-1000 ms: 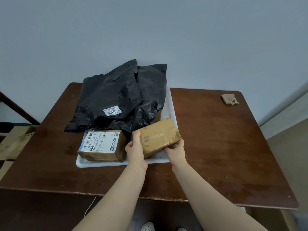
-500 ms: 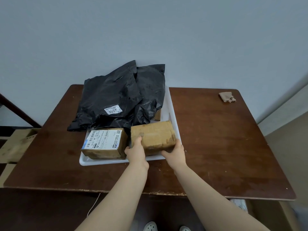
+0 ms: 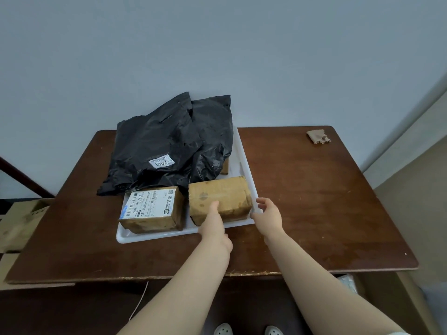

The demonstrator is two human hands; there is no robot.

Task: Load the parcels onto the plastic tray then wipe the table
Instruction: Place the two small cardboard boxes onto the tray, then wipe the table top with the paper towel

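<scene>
Loading step looked about done: the plain brown box (image 3: 219, 197) sat flat in the near right corner of the white plastic tray (image 3: 154, 234), just beside the labelled box (image 3: 151, 209). Both were in front of the black poly bags (image 3: 164, 141), which were piled over the tray's far half and overhung its left edge. Left hand (image 3: 214, 222) lay against the plain box's front face, fingers roughly straight, touching not gripping. Right hand (image 3: 267, 215) hovered just off the tray's right rim, fingers loosely spread, holding nothing. Every parcel I could see was on the tray, so my read is the wipe comes next. That calls for a reach to the crumpled tan cloth (image 3: 318, 136) at the far right corner of the table (image 3: 314, 201), well apart from both hands. Boxes: rigid, square-edged, wrapped in scuffed brown tape. Bags: thin crinkly film, limp, one with a white sticker. Tray: smooth hard plastic, low raised rim. Tabletop: dark brown, blotchy, front edge chipped — cloth could snag there
</scene>
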